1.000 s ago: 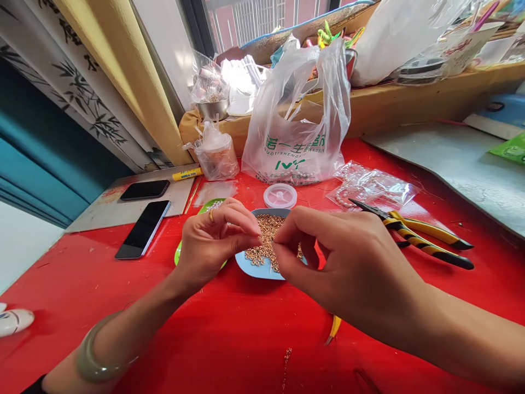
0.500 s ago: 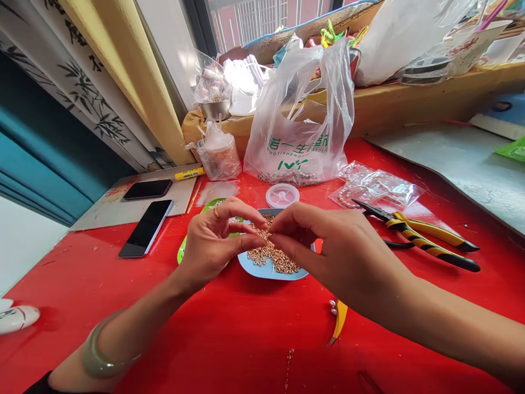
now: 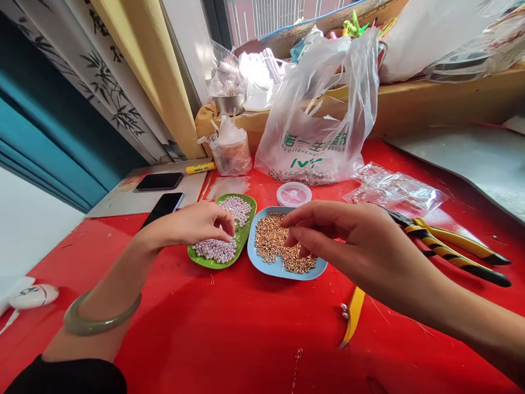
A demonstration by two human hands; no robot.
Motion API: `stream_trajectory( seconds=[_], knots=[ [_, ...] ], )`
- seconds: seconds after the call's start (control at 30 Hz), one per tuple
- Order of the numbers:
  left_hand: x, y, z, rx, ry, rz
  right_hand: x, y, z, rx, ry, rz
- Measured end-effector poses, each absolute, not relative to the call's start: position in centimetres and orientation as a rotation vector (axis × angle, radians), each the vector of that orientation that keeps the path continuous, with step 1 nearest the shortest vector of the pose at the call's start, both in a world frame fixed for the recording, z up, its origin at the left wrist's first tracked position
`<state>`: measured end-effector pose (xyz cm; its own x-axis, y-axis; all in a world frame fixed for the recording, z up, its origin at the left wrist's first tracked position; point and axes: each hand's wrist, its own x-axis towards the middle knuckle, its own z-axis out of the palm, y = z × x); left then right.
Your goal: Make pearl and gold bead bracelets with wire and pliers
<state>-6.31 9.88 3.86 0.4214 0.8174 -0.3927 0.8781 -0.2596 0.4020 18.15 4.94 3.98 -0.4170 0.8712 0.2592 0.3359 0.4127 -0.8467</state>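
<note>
My left hand [image 3: 200, 221] reaches over the green tray [image 3: 249, 232], fingers bent downward with a gap between thumb and forefinger, its tips at the pale lilac pearl beads [image 3: 215, 250]. No bead shows in that hand. Over the blue tray [image 3: 262, 268] of small gold ring-like beads [image 3: 268, 235], my right hand [image 3: 344, 230] is held with its fingers drawn together. Whatever sits between those fingertips is too small to make out. Yellow tweezers [image 3: 355, 314] lie below my right hand, beside a couple of silvery beads [image 3: 344, 311].
Yellow-and-black pliers [image 3: 455, 246] lie at right, near a clear packet [image 3: 397, 189]. A plastic bag [image 3: 315, 137] stands behind a round clear case [image 3: 294, 194]. Two phones [image 3: 159, 181] [image 3: 164, 208] lie at left. A thin gold chain [image 3: 296, 369] lies in front.
My hands, fingertips together over the blue tray before, have parted. My left hand has moved left to the green tray's beads; my right hand stays by the blue tray. The view has shifted somewhat.
</note>
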Motion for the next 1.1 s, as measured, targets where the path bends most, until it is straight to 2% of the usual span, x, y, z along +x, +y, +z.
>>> stream_trajectory(
  seconds=[0.07, 0.17, 1.1],
  knots=[
    [-6.3, 9.7, 3.9, 2.146, 1.436, -0.343, 18.1, 4.9, 4.1, -1.028, -1.962, 0.944],
    [-6.1, 9.7, 3.6, 2.207, 1.465, -0.461, 18.1, 4.8, 4.2, -1.057, -1.981, 0.919],
    [-6.7, 10.5, 2.3, 2.2, 1.375, -0.463, 17.9, 5.0, 4.0, -1.051, -2.057, 0.879]
  ],
)
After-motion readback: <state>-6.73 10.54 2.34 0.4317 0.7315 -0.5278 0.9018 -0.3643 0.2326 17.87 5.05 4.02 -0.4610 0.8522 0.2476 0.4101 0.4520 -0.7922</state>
